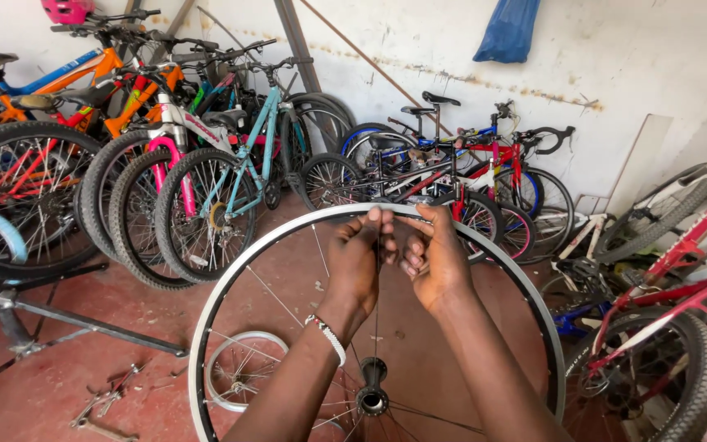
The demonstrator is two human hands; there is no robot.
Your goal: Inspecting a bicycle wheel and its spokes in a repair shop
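A bare bicycle wheel rim with a silver edge stands upright in front of me, its black hub low in the middle with several thin spokes. My left hand and my right hand meet at the top of the rim. The fingers of both pinch a spoke that runs from the hub up to the rim. A beaded bracelet circles my left wrist.
Many bicycles lean along the white wall, a teal one left and a red one right. A small wheel and loose tools lie on the red floor. A black stand sits left. A blue bag hangs above.
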